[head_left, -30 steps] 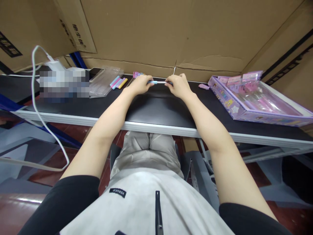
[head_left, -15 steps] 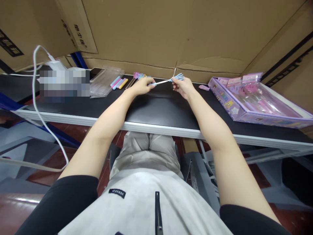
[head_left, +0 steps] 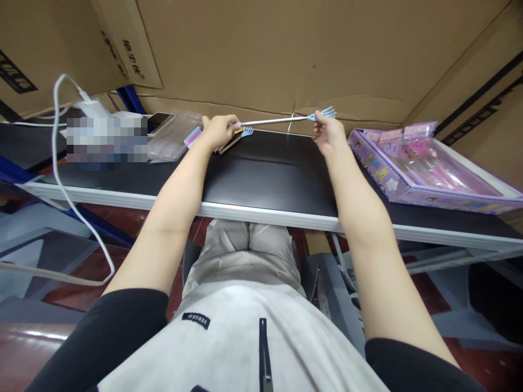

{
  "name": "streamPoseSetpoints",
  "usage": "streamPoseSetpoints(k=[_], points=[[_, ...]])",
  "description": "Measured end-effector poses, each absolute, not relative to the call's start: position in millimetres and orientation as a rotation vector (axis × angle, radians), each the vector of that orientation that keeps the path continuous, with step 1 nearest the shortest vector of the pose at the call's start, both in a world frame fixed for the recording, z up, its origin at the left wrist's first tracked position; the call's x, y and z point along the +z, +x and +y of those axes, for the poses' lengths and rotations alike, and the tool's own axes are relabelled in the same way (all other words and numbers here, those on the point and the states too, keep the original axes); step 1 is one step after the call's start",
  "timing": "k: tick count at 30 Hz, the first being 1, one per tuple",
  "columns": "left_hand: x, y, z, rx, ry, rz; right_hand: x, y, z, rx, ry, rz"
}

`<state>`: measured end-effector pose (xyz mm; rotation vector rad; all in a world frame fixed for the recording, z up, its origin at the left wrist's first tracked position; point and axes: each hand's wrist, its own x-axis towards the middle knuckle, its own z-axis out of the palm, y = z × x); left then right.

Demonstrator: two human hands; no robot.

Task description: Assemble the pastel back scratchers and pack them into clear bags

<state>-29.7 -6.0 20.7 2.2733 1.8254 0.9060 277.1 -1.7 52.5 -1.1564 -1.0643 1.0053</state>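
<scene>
A telescopic back scratcher [head_left: 278,120] with a thin silver rod and a light blue claw head is stretched out level above the black table [head_left: 265,179]. My left hand [head_left: 218,132] is closed round its handle end at the left. My right hand [head_left: 327,132] pinches the rod just below the blue claw at the right. Under my left hand lie several more folded scratchers [head_left: 241,133] with coloured claws.
Coloured handles [head_left: 192,138] and a clear plastic bag [head_left: 171,142] lie left of my hands, beside a phone [head_left: 157,121]. A purple toy tray [head_left: 420,166] sits at the right. Cardboard [head_left: 261,54] walls the back. A white cable [head_left: 61,169] hangs at the left.
My hands have moved apart, the left one leftward and the right one rightward and up, and the scratcher's rod has stretched from short to long between them.
</scene>
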Motion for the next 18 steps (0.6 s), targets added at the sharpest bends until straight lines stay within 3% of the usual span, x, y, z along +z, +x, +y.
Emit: streamPoseSetpoints(k=[12,18], points=[[35.1,-63.0,-23.2,0.77,2.095,2.041,64.4,318.5,8.9,0.771,-1.298,-0.924],[21.7,-76.6,-4.2,0.913,2.149,1.979,53.3,325.1,27.1,0.699,-1.323,-1.074]])
